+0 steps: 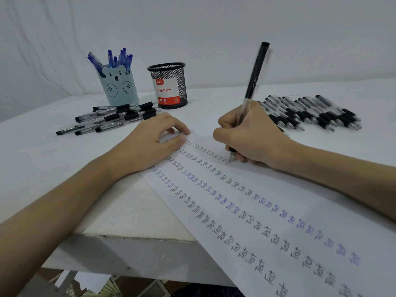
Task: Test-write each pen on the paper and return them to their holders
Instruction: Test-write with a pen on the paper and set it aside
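The right hand grips a black pen in a writing hold, fingers curled round the lower barrel, the pen standing steeply with its cap end up and far. Its tip touches the paper at the near end of the farthest row of writing. The left hand rests on the far left corner of the sheet, fingers loosely bent and pressing it flat, holding nothing.

The paper lies slantwise across the white table, running from the hands toward the near right edge of view. It carries several long rows of the word "Test" (most in black ink, some stretches in blue).

Far left stands a pale blue bear-faced holder with blue pens upright in it. Just right of it stands a black mesh holder with a red-and-white "Ball Pens" label inside; whether it contains pens cannot be told. A loose heap of black pens lies on the table just near the two holders, beyond the left hand. Another group of black pens lies side by side on the right, beyond the right hand.
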A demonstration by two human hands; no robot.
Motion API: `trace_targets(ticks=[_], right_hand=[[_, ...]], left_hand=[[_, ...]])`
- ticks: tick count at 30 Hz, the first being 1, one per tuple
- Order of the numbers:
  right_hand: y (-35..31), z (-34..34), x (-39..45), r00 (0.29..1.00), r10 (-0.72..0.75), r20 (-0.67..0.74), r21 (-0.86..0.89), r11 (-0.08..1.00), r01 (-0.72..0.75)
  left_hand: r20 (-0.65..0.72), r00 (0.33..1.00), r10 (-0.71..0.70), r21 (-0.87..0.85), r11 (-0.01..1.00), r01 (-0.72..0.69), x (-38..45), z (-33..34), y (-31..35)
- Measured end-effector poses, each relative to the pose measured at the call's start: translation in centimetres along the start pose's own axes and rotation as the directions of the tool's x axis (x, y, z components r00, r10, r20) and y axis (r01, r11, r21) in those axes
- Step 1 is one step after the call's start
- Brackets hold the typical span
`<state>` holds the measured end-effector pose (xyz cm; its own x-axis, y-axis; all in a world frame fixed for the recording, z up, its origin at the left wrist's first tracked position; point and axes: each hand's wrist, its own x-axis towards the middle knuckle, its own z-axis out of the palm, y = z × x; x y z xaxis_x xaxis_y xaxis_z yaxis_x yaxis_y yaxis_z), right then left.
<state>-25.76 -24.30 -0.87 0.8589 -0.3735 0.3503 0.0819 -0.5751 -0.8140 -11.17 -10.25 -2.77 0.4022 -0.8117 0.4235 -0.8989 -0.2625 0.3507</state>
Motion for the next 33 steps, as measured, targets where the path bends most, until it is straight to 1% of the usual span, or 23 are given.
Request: trace_targets(ticks=[20, 22, 25, 26, 28, 30, 31, 33], right_hand=[[0.3, 0.2, 0.3, 0.998, -0.008, -0.057, -0.002, 1.000, 0.008], [0.3, 0.1, 0.4, 0.997, 0.041, -0.068, 0.041, 0.998, -0.039], [0.3, -1.1, 0.8, 0.972, 0.232, -0.028, 0.199, 0.954, -0.222], [0.2, -1.5, 1.1, 0.962, 0.272, -0.009, 0.239, 0.935, -0.262], [0.3, -2.3, 1.7, 0.958, 0.287, -0.013, 0.245, 0.930, -0.275], [0.4, -3.0, 2.0, 0.964, 0.263, -0.044, 0.174, 0.952, -0.252], [0.4, -3.2, 2.1, 0.967, 0.249, -0.047, 0.166, 0.957, -0.238], [0.5, -3.4, 2.2, 0.965, 0.258, -0.049, 0.239, 0.941, -0.239]], left_hand=[[0.026, 0.999, -0.020, -0.009, 1.000, 0.021, 0.1, 0.0, -0.3], [0.028, 0.999, -0.019, -0.010, 1.000, 0.020, 0.1, 0.0, -0.3], [0.038, 0.999, -0.028, -0.012, 1.000, 0.029, 0.0, -0.1, -0.1], [0.044, 0.999, -0.032, -0.006, 0.999, 0.032, 0.0, -0.2, 0.0], [0.059, 0.998, -0.037, 0.004, 0.999, 0.037, -0.1, -0.2, 0.3], [0.079, 0.996, -0.043, 0.009, 0.999, 0.042, -0.2, -0.2, 0.5], [0.085, 0.995, -0.047, 0.013, 0.999, 0.046, -0.2, -0.2, 0.6], [0.091, 0.994, -0.057, 0.005, 0.998, 0.057, -0.3, -0.3, 0.6]])
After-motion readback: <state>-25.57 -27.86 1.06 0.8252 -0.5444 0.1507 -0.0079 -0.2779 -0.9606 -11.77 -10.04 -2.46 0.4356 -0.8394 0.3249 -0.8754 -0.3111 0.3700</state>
